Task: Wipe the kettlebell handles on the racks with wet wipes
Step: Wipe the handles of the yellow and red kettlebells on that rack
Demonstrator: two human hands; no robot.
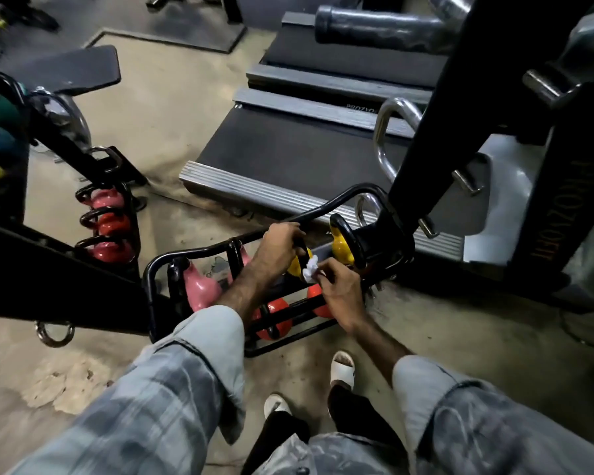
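A low black rack (pixel 199 250) on the floor holds pink, orange and yellow kettlebells. My left hand (pixel 278 246) grips the black handle of a yellow kettlebell (pixel 294 267) near the rack's middle. My right hand (pixel 338 289) pinches a crumpled white wet wipe (pixel 310 269) against that handle, just below my left hand. A second yellow kettlebell (pixel 342 250) sits to the right. A pink kettlebell (pixel 203 287) stands at the rack's left end, and orange kettlebells (pixel 275 318) lie on the lower tier, partly hidden by my forearms.
Treadmill decks (pixel 288 149) lie beyond the rack. A tall black machine frame (pixel 460 114) rises at the right. Another rack at the left carries pink and orange kettlebells (pixel 108 228). My feet in white sandals (pixel 342 368) stand on the worn concrete floor.
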